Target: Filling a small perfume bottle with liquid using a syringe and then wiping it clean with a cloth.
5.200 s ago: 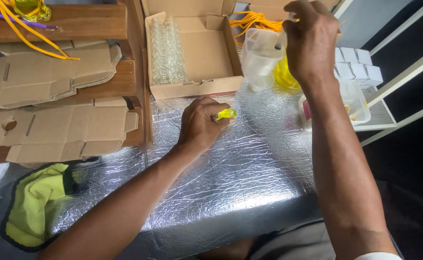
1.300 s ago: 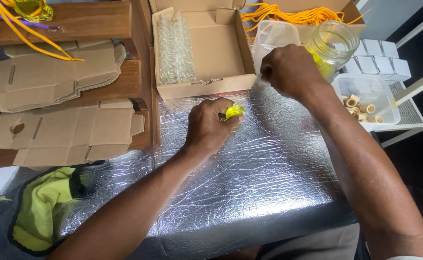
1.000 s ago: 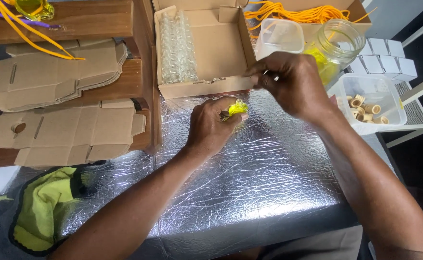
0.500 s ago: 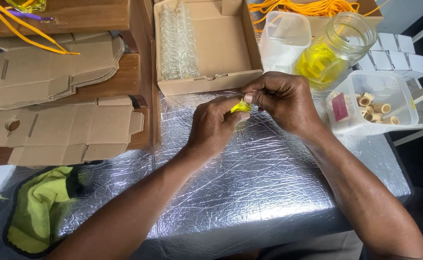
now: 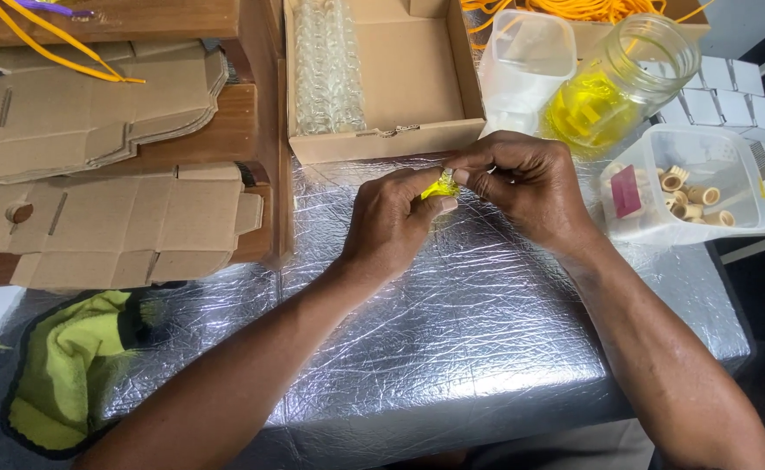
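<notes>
A moment ago the right hand (image 5: 526, 187) was just getting to the left hand (image 5: 391, 222); now the two hands meet in the middle, and both pinch the same small yellow piece (image 5: 441, 185). Further back, the right hand was up by the glass jar (image 5: 616, 83). The left hand has hardly moved.

The yellow piece sits between the fingertips of both hands, held just above the bench (image 5: 452, 348) and in front of the open cardboard box (image 5: 387, 78). Most of it is hidden by fingers, so I cannot tell which way it points or how long it is.

The bench is covered in shiny, crinkly silver foil. The open box has a strip of bubble wrap (image 5: 326, 65) inside. The jar holds yellow stuff, and next to it stands a cloudy plastic tub (image 5: 526, 61). To the right is a clear plastic tub (image 5: 687, 187) with little wooden rolls in it. On the left lie flat cardboard cut-outs (image 5: 112, 222) on wooden shelves — and a green and black cloth (image 5: 69, 374) lies at the near corner. Orange cord (image 5: 565, 9) is piled at the back.
</notes>
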